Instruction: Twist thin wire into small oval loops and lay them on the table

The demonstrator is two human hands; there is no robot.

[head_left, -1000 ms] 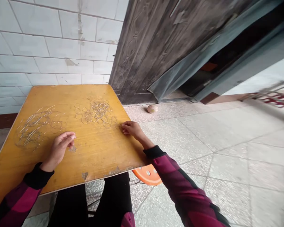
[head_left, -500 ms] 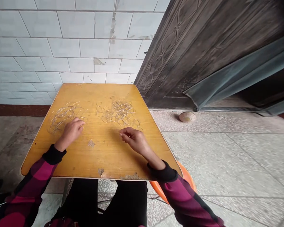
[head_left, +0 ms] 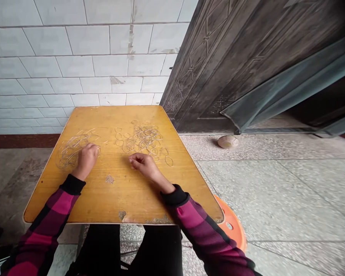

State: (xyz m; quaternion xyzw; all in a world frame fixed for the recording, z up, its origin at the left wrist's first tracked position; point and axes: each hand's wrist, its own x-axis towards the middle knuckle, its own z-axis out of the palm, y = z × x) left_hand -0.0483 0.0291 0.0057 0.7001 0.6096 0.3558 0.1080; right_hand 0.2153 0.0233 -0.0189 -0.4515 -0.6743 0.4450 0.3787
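My left hand (head_left: 87, 158) is closed, its fingers curled down at the right edge of a loose pile of thin wire pieces (head_left: 70, 147). Whatever its fingertips may hold is too small to make out. Just in front of a heap of thin wire rings (head_left: 146, 137), my right hand (head_left: 143, 165) hovers low over the table with thumb and forefinger pinched together. Nothing I can name shows between them. Two rings (head_left: 168, 161) lie apart, near the right side of the heap.
The yellow wooden table (head_left: 103, 199) has chipped patches along its front edge. A white tiled wall (head_left: 71, 69) stands behind it, a dark carved door (head_left: 201, 76) to the right. An orange stool (head_left: 235, 226) sits beside the right front corner; a ball (head_left: 228, 142) lies on the floor.
My right hand has moved left, closer to my left hand, and its fingers have drawn together. My left hand has curled more over the wire pile. The view has shifted slightly.
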